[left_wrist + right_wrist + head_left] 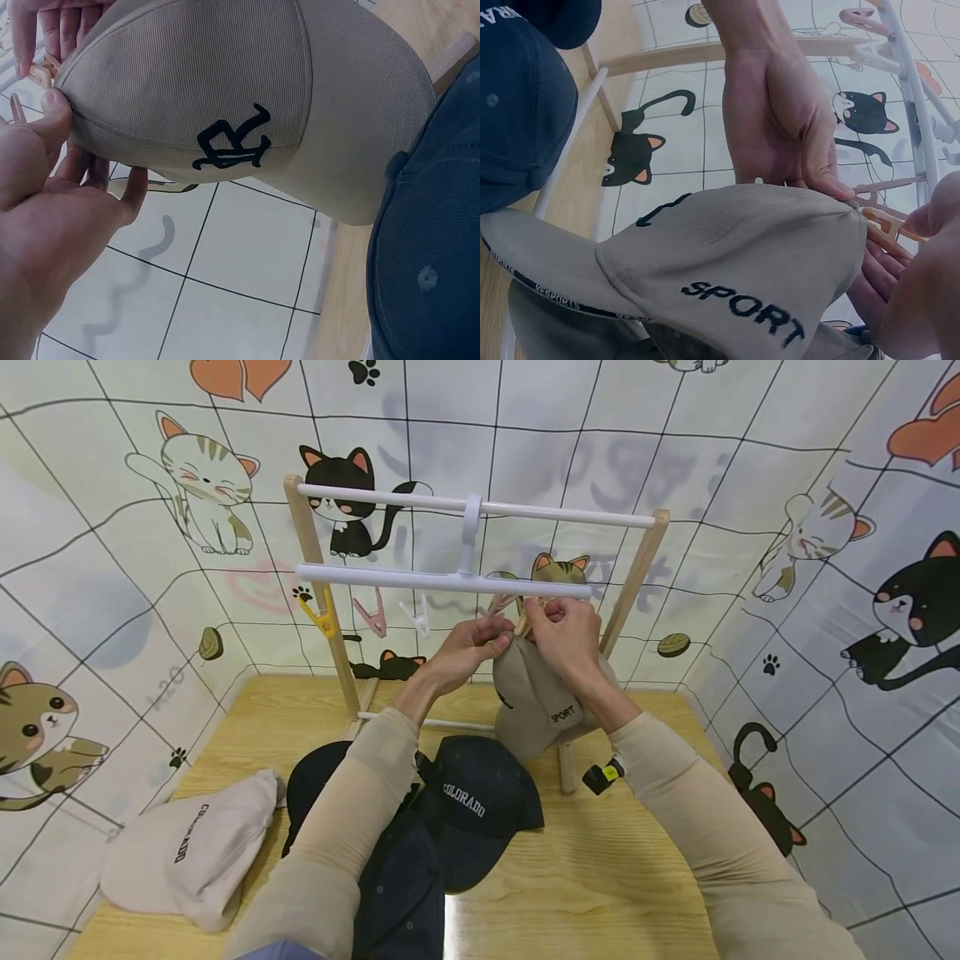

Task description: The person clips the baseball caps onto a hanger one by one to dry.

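Note:
A tan baseball cap with dark "SPORT" lettering hangs brim down beneath a white clip hanger. My left hand pinches the top of its crown between thumb and fingers. Beside it, my right hand pinches a peach-coloured clothespin, whose jaws are at the same gathered fabric. Whether the jaws bite the fabric is hard to see. In the left wrist view, a dark embroidered emblem shows on the cap's front.
Yellow, pink and white clips dangle from the hanger's left half. The hanger hooks over a rack's white rod. A navy "COLORADO" cap, other dark caps and a beige cap lie on the wooden table.

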Available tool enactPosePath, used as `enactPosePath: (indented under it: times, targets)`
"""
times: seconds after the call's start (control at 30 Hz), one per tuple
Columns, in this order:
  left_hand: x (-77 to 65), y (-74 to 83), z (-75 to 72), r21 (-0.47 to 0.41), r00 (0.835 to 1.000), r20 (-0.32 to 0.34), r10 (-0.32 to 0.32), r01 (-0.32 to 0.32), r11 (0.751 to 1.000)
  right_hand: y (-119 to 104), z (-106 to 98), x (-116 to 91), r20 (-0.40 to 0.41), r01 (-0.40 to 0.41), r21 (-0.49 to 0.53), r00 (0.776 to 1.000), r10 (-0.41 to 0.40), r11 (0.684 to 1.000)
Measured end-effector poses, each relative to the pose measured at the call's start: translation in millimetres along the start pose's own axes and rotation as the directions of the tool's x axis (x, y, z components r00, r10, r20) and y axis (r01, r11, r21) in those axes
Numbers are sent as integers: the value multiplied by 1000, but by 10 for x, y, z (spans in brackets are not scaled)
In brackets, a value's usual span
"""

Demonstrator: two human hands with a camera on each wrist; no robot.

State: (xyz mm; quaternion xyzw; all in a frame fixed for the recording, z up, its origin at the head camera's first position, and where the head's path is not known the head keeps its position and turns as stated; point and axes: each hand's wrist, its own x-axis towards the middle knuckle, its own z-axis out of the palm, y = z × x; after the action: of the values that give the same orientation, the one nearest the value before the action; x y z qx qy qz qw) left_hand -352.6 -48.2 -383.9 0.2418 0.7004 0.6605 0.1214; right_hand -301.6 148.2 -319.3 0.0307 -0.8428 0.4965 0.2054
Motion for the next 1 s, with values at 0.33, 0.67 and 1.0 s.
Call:
enactPosePath:
  times: [0.33,0.67,1.0]
  targets:
    - [65,-28,3,-63,1000,3,31,-30,998,-11,-16,-24,-13,40,-64,999,-41,997]
    - [102,-3,13,-62,998,18,56,-55,997,-12,-69,-20,0,54,-88,999,-54,995]
    - [189,48,5,-3,997,19,78,-78,997,-19,-105,-22,27,70,-110,997,-67,991]
